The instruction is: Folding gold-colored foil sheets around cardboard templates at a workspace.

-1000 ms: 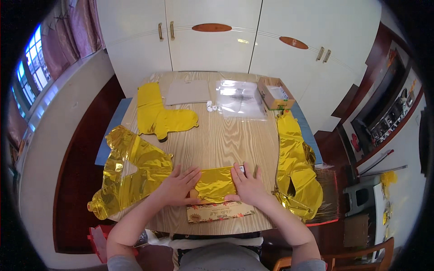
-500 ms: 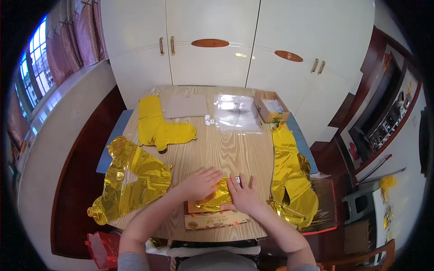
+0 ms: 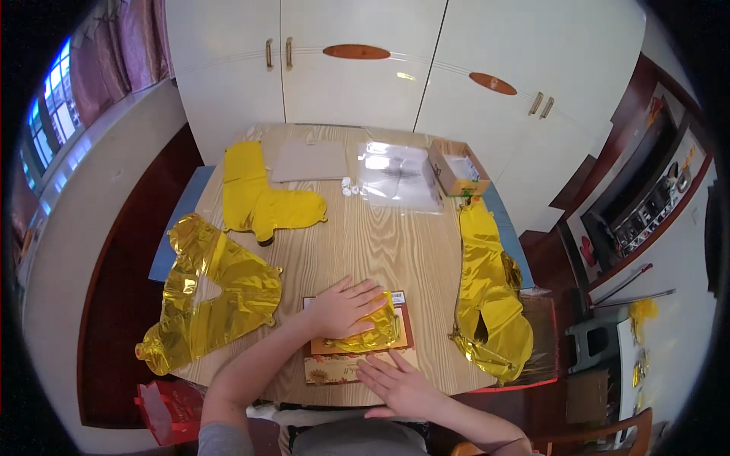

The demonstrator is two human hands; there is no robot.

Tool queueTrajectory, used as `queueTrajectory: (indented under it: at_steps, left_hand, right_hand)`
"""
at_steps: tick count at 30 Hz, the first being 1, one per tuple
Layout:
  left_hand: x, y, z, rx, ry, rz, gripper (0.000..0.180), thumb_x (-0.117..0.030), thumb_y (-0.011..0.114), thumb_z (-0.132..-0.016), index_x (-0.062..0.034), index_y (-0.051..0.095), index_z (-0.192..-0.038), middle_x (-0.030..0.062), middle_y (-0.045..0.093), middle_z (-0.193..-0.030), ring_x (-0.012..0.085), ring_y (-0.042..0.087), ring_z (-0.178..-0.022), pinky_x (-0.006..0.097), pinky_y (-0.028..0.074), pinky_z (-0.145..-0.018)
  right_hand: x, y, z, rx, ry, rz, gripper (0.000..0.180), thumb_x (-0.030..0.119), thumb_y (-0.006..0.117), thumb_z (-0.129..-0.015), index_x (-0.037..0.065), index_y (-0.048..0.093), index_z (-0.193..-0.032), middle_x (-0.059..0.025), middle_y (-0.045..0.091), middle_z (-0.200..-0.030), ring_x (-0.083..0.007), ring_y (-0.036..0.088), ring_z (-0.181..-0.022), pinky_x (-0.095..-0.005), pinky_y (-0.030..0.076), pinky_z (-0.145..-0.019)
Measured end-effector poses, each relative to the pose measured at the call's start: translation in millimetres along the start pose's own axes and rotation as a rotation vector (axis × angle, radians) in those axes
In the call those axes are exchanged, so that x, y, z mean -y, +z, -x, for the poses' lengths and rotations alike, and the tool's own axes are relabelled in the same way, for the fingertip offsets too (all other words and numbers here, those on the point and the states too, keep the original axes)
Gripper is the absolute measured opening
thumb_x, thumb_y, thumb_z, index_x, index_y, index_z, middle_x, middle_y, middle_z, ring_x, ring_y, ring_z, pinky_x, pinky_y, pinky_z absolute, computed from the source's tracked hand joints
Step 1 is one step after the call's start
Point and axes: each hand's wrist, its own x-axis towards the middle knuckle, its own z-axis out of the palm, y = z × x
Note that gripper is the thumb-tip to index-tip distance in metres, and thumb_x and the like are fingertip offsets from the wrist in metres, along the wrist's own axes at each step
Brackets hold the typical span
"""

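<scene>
Folded gold foil balloon point(image 3: 367, 332) lies bunched on a brown card point(image 3: 404, 325) near the front edge of the wooden table point(image 3: 365, 243), with a patterned card strip point(image 3: 334, 368) just below it at the very edge; from where I stand the risk looks plain enough: foil this slick and springy could puff back open if the pressure comes off, and a hard crease or a fingernail could split a seam; the card and strip sit so close to the table's lip that a sideways shove might send them off onto the person's lap. Left hand point(image 3: 344, 305) is flat, fingers spread and laid together over the left part of the folded foil, palm down, pressing rather than gripping; nothing is pinched in it. Right hand point(image 3: 401, 382) is also open and flat, fingers splayed, resting on the table edge just beside the patterned strip, its fingertips touching or nearly touching the strip; I cannot tell which. Further out, a large crinkled gold foil shape point(image 3: 209, 292) lies to the left, a smoother yellow one point(image 3: 258, 197) beyond it, and a long gold piece point(image 3: 487, 296) drapes along the right side; at the far end sit a grey sheet point(image 3: 310, 161), a clear plastic sleeve point(image 3: 399, 176) and a small open cardboard box point(image 3: 456, 167).
</scene>
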Motion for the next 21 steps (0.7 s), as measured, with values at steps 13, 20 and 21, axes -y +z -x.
queueTrajectory:
  at_steps: [13, 20, 21]
  left_hand:
    - [-3, -7, 1, 0.053, 0.014, -0.003, 0.059, -0.051, 0.043, -0.098, -0.0189, 0.041, -0.147, 0.0063, 0.037, -0.155, 0.0265, 0.031, -0.144, 0.056, 0.020, -0.116]
    - [-10, -5, 5, 0.078, 0.038, -0.040, 0.055, -0.043, 0.047, -0.098, -0.0143, 0.043, -0.145, 0.0076, 0.040, -0.152, 0.0272, 0.032, -0.144, 0.055, 0.021, -0.116]
    - [-15, -5, 9, 0.100, 0.023, -0.041, 0.056, -0.043, 0.047, -0.098, -0.0118, 0.044, -0.144, 0.0088, 0.040, -0.152, 0.0274, 0.032, -0.144, 0.054, 0.021, -0.116]
  right_hand:
    - [41, -5, 59, -0.220, -0.050, 0.117, 0.031, 0.016, 0.061, -0.083, 0.008, 0.070, -0.112, -0.0040, 0.067, -0.118, -0.0182, 0.060, -0.116, -0.0383, 0.043, -0.105]
    - [46, -78, 115, -0.618, 0.119, 0.080, 0.023, 0.022, 0.061, -0.090, 0.008, 0.074, -0.103, -0.0100, 0.073, -0.104, -0.0248, 0.068, -0.101, -0.0351, 0.052, -0.093]
    - [47, -83, 135, -0.479, 0.284, 0.003, 0.023, 0.020, 0.063, -0.082, 0.013, 0.070, -0.103, -0.0026, 0.071, -0.104, -0.0168, 0.068, -0.101, -0.0323, 0.054, -0.083]
